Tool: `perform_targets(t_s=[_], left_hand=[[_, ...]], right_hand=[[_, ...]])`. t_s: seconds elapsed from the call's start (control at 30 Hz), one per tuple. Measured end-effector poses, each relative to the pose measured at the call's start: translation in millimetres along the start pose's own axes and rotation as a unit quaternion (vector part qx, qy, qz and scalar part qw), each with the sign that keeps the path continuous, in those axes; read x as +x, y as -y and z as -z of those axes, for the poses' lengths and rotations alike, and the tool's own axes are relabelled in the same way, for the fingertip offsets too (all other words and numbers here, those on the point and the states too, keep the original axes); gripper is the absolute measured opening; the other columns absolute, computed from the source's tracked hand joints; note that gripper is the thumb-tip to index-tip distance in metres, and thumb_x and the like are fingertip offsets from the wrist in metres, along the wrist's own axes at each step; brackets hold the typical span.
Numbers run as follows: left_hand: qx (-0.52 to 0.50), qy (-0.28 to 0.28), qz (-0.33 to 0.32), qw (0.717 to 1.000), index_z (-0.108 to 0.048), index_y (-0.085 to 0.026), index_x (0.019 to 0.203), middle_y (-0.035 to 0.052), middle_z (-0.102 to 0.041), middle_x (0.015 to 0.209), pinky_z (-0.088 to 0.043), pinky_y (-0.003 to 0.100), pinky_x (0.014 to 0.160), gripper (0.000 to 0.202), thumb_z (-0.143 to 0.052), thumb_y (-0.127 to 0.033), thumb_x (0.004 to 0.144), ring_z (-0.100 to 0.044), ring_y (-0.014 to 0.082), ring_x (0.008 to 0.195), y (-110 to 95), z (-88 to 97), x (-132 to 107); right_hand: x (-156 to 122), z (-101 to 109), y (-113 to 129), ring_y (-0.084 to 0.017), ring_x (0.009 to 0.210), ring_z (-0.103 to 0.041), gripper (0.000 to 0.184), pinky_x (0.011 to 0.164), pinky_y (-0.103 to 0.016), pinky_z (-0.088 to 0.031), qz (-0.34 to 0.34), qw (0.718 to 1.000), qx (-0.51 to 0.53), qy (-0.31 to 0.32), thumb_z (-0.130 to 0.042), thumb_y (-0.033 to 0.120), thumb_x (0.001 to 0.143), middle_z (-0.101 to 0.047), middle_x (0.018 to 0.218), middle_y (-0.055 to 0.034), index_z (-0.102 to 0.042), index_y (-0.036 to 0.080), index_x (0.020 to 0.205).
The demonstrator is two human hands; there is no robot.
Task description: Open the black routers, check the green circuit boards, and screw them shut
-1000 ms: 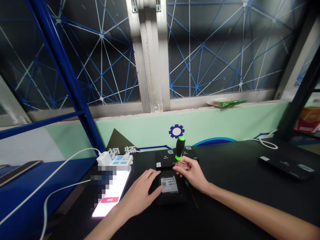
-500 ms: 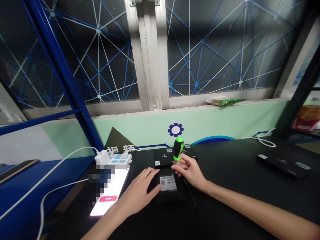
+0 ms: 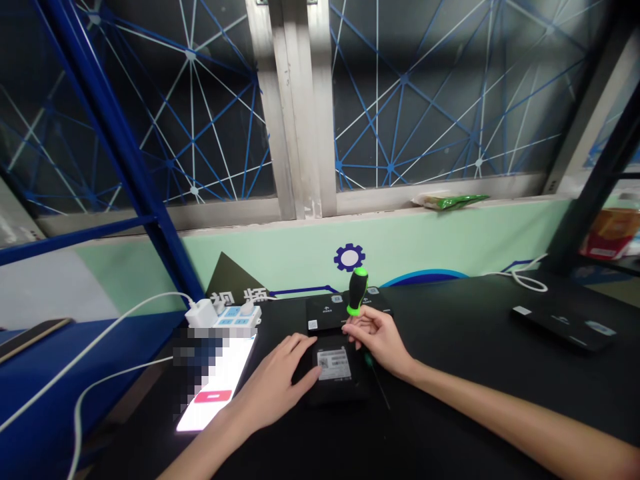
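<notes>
A flat black box (image 3: 350, 393) with a white printed label (image 3: 334, 365) lies in front of me. My left hand (image 3: 285, 370) rests at its left side, fingers stretched out and the thumb by the label. My right hand (image 3: 377, 337) pinches the lower part of a black-and-green screwdriver (image 3: 358, 291), which stands nearly upright over the box's far right corner. My fingers hide its tip. Beside the box, partly under my right hand, lies a second, thin screwdriver (image 3: 380, 387) with a dark green handle.
Behind the box lie more black boxes (image 3: 323, 312) near the wall. Another black box (image 3: 563, 328) is at the right. On the left are a lit phone (image 3: 217, 393), a power strip (image 3: 240, 316) with a white charger (image 3: 201, 312), and white cables (image 3: 120, 333).
The screwdriver handle has turned slightly and sits a little higher. My left hand stays in place on the box. The whole view has shifted slightly.
</notes>
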State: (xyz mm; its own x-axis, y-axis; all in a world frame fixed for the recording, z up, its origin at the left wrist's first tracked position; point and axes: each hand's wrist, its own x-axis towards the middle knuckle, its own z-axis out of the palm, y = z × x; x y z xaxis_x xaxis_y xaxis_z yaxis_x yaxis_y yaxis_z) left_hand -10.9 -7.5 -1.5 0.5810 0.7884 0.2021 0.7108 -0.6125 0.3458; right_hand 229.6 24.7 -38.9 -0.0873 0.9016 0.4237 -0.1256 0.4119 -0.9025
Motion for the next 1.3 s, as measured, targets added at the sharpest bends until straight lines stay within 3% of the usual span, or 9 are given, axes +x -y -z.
perform_targets(t_s=[0.17,0.4,0.57,0.7,0.77,0.97,1.1,1.3], left_hand=[[0.0,0.003,0.005,1.0,-0.046,-0.03,0.142,0.0051,-0.055,0.135,-0.048,0.041,0.1,0.043,-0.046,-0.047,0.102,-0.057,0.0255,0.119,-1.2,1.4,0.2],[-0.002,0.003,0.005,1.0,-0.045,-0.031,0.142,0.0047,-0.054,0.137,-0.047,0.041,0.103,0.043,-0.046,-0.046,0.102,-0.055,0.0246,0.122,-1.4,2.1,-0.2],[0.009,0.013,0.012,1.0,-0.043,-0.03,0.144,0.0053,-0.053,0.139,-0.047,0.041,0.104,0.045,-0.046,-0.046,0.102,-0.055,0.0249,0.124,0.1,1.4,-1.5],[0.03,0.027,0.046,0.998,-0.037,-0.028,0.149,0.009,-0.047,0.147,-0.041,0.049,0.109,0.058,-0.047,-0.054,0.099,-0.046,0.0312,0.134,1.7,0.7,-2.0],[0.031,0.03,0.049,0.998,-0.038,-0.027,0.149,0.0091,-0.047,0.147,-0.041,0.048,0.109,0.058,-0.046,-0.055,0.099,-0.047,0.0306,0.134,1.4,0.9,-1.9],[0.026,0.016,0.025,0.999,-0.041,-0.027,0.147,0.0073,-0.05,0.145,-0.043,0.044,0.108,0.053,-0.046,-0.051,0.1,-0.05,0.0273,0.13,1.5,-0.3,-1.2],[0.044,0.004,0.03,0.999,-0.043,-0.026,0.147,0.0092,-0.05,0.147,-0.039,0.049,0.11,0.056,-0.046,-0.055,0.099,-0.047,0.031,0.134,6.5,-3.8,-2.0],[0.047,0.009,0.035,0.998,-0.042,-0.026,0.148,0.0093,-0.05,0.147,-0.039,0.05,0.11,0.059,-0.045,-0.057,0.099,-0.047,0.0313,0.134,8.8,-5.5,-2.5]], right_hand=[[-2.0,0.7,5.8,-0.012,0.056,-0.056,0.033,0.05,-0.025,-0.048,0.024,0.999,-0.017,0.026,-0.062,0.049,0.093,-0.071,0.087,-0.0062,-0.07,0.018,0.099],[-1.7,1.2,5.6,-0.013,0.058,-0.055,0.03,0.056,-0.028,-0.049,0.069,0.996,0.001,-0.055,-0.057,0.047,0.096,-0.067,0.082,-0.0049,-0.065,0.018,0.101],[-1.1,1.0,4.1,-0.015,0.064,-0.059,0.029,0.063,-0.029,-0.051,0.069,0.995,0.006,-0.076,-0.057,0.046,0.097,-0.068,0.083,-0.0048,-0.065,0.019,0.095],[-1.3,2.8,4.2,-0.019,0.074,-0.064,0.038,0.07,-0.032,-0.053,0.068,0.997,-0.009,-0.036,-0.055,0.049,0.097,-0.069,0.086,-0.0074,-0.068,0.019,0.077],[-1.7,3.8,3.5,-0.02,0.077,-0.064,0.039,0.072,-0.033,-0.053,0.063,0.998,-0.003,-0.012,-0.056,0.048,0.097,-0.069,0.086,-0.0076,-0.069,0.019,0.074],[-3.0,3.3,2.2,-0.02,0.079,-0.064,0.039,0.074,-0.032,-0.053,0.057,0.998,0.0,0.0,-0.059,0.05,0.095,-0.071,0.091,-0.008,-0.069,0.019,0.073],[-3.3,2.3,2.8,-0.018,0.072,-0.064,0.037,0.069,-0.031,-0.053,0.041,0.999,0.0,0.01,-0.058,0.049,0.096,-0.071,0.086,-0.0077,-0.072,0.017,0.082],[-3.8,3.3,2.8,-0.019,0.075,-0.064,0.038,0.071,-0.032,-0.053,0.05,0.999,0.007,0.006,-0.058,0.048,0.096,-0.071,0.085,-0.0076,-0.072,0.018,0.079]])
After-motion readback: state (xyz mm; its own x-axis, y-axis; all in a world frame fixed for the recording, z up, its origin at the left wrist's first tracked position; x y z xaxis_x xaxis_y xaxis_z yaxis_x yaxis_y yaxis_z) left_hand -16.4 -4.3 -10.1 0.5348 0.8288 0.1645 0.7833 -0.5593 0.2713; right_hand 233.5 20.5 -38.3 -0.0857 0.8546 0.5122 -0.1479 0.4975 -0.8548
